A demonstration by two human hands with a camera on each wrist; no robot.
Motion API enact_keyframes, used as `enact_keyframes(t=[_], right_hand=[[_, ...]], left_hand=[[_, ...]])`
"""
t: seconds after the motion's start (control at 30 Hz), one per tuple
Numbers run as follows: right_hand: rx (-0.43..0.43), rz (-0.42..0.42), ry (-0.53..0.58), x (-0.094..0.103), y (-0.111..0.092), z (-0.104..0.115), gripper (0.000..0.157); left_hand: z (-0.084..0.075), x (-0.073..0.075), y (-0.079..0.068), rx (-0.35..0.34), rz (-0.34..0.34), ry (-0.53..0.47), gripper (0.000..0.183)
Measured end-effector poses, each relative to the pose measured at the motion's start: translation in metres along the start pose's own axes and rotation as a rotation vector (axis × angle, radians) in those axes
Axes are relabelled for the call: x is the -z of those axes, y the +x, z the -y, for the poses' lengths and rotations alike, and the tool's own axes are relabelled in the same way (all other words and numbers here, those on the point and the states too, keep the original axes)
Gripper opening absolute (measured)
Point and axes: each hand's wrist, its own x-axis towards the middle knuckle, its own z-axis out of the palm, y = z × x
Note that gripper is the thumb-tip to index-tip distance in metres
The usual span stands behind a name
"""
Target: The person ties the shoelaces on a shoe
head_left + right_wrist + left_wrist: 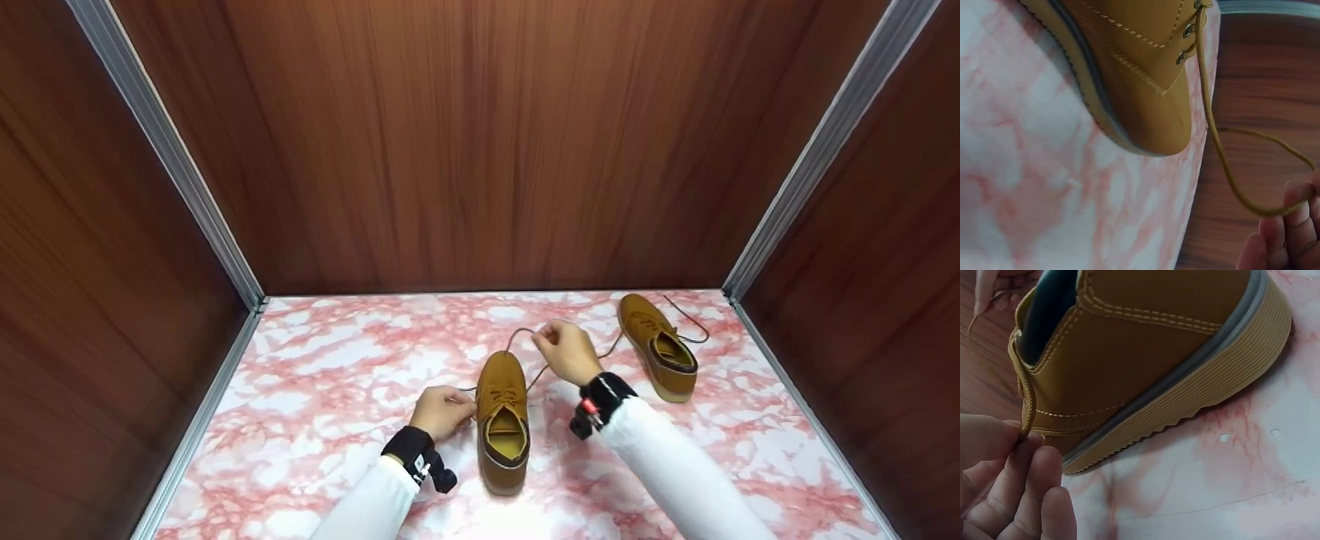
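Note:
A tan lace-up shoe [499,375] stands on the table between the two hands, toe pointing away from me. At its left side my left hand [442,412] pinches a brown shoelace [1028,396] between thumb and forefinger, close to the eyelets. Beyond the right side of the toe, my right hand [570,352] holds another length of shoelace [1213,140] in its fingertips. That lace hangs in a loose curve from the eyelets to the fingers, and more of it runs on past them. In the right wrist view part of the right hand is cut off by the frame.
A second tan shoe [646,322] stands at the back right, with a loose lace [694,326] trailing to its right. The table [322,375] has a pink and white marbled top. Wood-look panels [480,150] with metal edge strips [180,157] enclose it at the back and sides.

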Motion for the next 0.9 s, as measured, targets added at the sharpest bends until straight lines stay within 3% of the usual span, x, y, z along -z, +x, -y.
enact_keyframes(t=[0.07, 0.23, 0.3, 0.53, 0.73, 0.9], right_hand=[[0.056, 0.030, -0.016, -0.006, 0.000, 0.012, 0.015], [0.208, 0.201, 0.006, -0.017, -0.005, 0.033, 0.009], [0.236, 0.214, 0.013, -0.018, -0.006, 0.034, 0.007], [0.193, 0.148, 0.015, -0.007, -0.006, 0.012, 0.007], [0.187, 0.190, 0.008, 0.002, -0.012, -0.003, 0.009], [0.235, 0.253, 0.003, -0.001, -0.016, -0.008, 0.008]], left_hand=[[0.000, -0.001, -0.001, -0.009, -0.006, 0.012, 0.006], [0.001, -0.004, -0.003, -0.030, -0.016, 0.051, 0.006], [0.002, -0.004, -0.004, -0.041, -0.021, 0.066, 0.007], [0.002, -0.002, -0.004, -0.048, -0.038, 0.074, 0.006], [0.004, -0.003, 0.000, -0.001, -0.038, 0.036, 0.007], [0.001, -0.001, 0.002, 0.063, -0.035, -0.047, 0.008]])
